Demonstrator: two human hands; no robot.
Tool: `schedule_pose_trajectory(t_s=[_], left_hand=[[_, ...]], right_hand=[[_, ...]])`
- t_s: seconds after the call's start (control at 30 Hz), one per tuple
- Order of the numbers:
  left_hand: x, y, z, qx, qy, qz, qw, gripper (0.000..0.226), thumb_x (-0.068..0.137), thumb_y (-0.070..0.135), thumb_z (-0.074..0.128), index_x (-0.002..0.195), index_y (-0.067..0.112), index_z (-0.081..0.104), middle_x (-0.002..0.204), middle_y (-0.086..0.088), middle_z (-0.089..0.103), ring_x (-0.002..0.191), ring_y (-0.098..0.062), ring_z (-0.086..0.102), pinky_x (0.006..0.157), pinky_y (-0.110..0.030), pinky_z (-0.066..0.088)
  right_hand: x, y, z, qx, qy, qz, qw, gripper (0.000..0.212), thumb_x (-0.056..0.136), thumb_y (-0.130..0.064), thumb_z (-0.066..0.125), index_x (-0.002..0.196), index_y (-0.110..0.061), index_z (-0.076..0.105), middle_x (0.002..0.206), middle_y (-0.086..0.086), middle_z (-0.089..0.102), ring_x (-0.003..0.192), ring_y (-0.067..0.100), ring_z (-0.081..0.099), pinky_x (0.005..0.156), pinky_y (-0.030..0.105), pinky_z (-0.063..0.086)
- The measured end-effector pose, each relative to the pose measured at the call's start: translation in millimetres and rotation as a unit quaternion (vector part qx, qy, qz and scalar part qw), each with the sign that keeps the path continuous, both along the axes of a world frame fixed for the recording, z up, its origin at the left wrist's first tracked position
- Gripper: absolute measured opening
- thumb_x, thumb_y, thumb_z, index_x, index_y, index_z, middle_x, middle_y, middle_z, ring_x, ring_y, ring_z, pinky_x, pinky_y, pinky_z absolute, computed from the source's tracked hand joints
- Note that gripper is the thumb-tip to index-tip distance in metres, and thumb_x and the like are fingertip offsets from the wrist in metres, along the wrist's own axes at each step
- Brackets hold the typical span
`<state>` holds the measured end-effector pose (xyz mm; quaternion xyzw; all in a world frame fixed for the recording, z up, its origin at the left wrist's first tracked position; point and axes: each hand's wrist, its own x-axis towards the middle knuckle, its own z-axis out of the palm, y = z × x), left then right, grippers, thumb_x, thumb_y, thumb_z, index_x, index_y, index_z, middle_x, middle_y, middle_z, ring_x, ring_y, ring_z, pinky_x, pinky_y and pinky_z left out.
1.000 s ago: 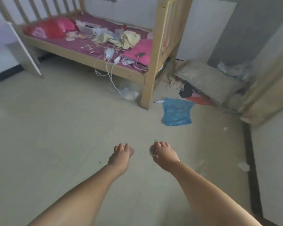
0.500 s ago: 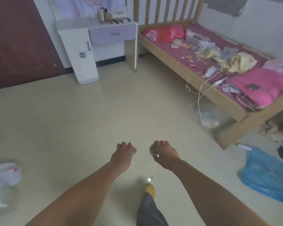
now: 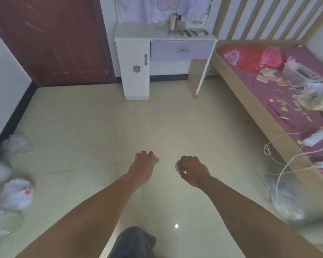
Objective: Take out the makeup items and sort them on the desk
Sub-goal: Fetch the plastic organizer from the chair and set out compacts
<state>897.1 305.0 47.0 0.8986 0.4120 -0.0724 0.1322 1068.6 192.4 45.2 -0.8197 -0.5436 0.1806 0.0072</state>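
The left hand point(image 3: 141, 167) gripped a small pink item point(image 3: 155, 160), one corner pointing forward-right; its long axis could not be determined. The right hand point(image 3: 192, 169) pinched a small round jar point(image 3: 179, 166), its patterned face turned left. Both were held over the tiled floor point(image 3: 101, 136), well short of the surface point(image 3: 138, 32), a white dressing table carrying makeup items point(image 3: 186, 27) between a brown door point(image 3: 50, 38) and a bed point(image 3: 268, 86).
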Motion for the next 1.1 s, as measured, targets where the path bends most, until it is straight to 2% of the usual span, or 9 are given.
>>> schedule_pose_trajectory(t_s=[0.2,0.53,0.67,0.8,0.87,0.93,0.97,1.03,1.1], left_hand=[[75,144,-5,0.037,0.002,-0.006,0.999,0.048,0.097,0.022,0.041,0.141,0.01,0.026,0.13,-0.011,0.038,0.118,-0.026,0.039,0.092,-0.031,0.046],[219,387,32,0.035,-0.021,-0.038,0.998,0.042,0.098,0.017,0.039,0.138,0.009,0.03,0.129,-0.012,0.04,0.119,-0.027,0.04,0.094,-0.031,0.041],[290,467,26,0.001,-0.026,-0.03,0.999,0.042,0.097,0.016,0.04,0.138,0.008,0.03,0.129,-0.014,0.039,0.119,-0.028,0.039,0.096,-0.034,0.041],[368,547,28,0.006,-0.05,-0.01,0.999,0.04,0.097,0.008,0.036,0.137,0.006,0.033,0.13,-0.017,0.04,0.119,-0.03,0.038,0.097,-0.035,0.037],[403,583,31,0.009,-0.071,-0.014,0.997,0.034,0.098,0.006,0.034,0.13,0.007,0.043,0.127,-0.017,0.044,0.115,-0.03,0.041,0.09,-0.029,0.037],[434,624,31,0.025,-0.096,-0.015,0.995,0.029,0.099,0.014,0.037,0.125,0.014,0.051,0.127,-0.013,0.045,0.116,-0.028,0.042,0.076,-0.017,0.034],[446,642,31,0.039,-0.112,-0.011,0.993,0.029,0.099,0.019,0.04,0.124,0.017,0.053,0.128,-0.011,0.045,0.117,-0.027,0.042,0.076,-0.016,0.034],[469,677,37,0.029,-0.123,0.012,0.992,0.029,0.099,0.02,0.041,0.125,0.018,0.053,0.128,-0.011,0.044,0.116,-0.026,0.043,0.086,-0.027,0.04],[487,715,42,0.017,-0.099,0.052,0.994,0.029,0.098,0.011,0.04,0.125,0.01,0.05,0.123,-0.015,0.046,0.112,-0.028,0.045,0.087,-0.033,0.042]], right_hand=[[74,150,-5,0.029,-0.009,0.02,0.999,0.043,0.09,-0.028,0.053,0.129,-0.015,0.04,0.125,0.002,0.048,0.12,0.022,0.039,0.085,0.035,0.047],[207,376,25,0.067,0.009,-0.013,0.998,0.042,0.091,-0.029,0.051,0.13,-0.016,0.041,0.126,0.001,0.048,0.12,0.022,0.04,0.086,0.034,0.045],[278,462,20,0.076,0.007,-0.013,0.997,0.04,0.091,-0.029,0.051,0.128,-0.015,0.042,0.126,0.002,0.05,0.12,0.022,0.041,0.087,0.035,0.046],[362,559,19,0.107,0.004,0.003,0.994,0.036,0.09,-0.029,0.051,0.123,-0.016,0.046,0.123,0.001,0.052,0.117,0.022,0.042,0.085,0.034,0.047],[402,604,24,0.103,0.014,0.019,0.994,0.035,0.09,-0.029,0.052,0.122,-0.017,0.046,0.121,0.001,0.053,0.116,0.021,0.042,0.085,0.034,0.048],[442,649,31,0.093,0.01,0.041,0.995,0.036,0.089,-0.03,0.052,0.122,-0.016,0.046,0.121,0.001,0.053,0.115,0.021,0.042,0.086,0.035,0.048],[460,670,33,0.09,0.008,0.045,0.995,0.036,0.089,-0.03,0.053,0.122,-0.016,0.046,0.121,0.001,0.053,0.115,0.021,0.042,0.087,0.035,0.048],[490,713,36,0.08,0.004,0.052,0.995,0.037,0.089,-0.03,0.053,0.122,-0.016,0.046,0.122,0.001,0.052,0.117,0.021,0.042,0.088,0.036,0.047],[513,758,34,0.069,0.002,0.062,0.996,0.038,0.089,-0.031,0.053,0.123,-0.016,0.045,0.122,0.001,0.052,0.118,0.021,0.041,0.088,0.035,0.047]])
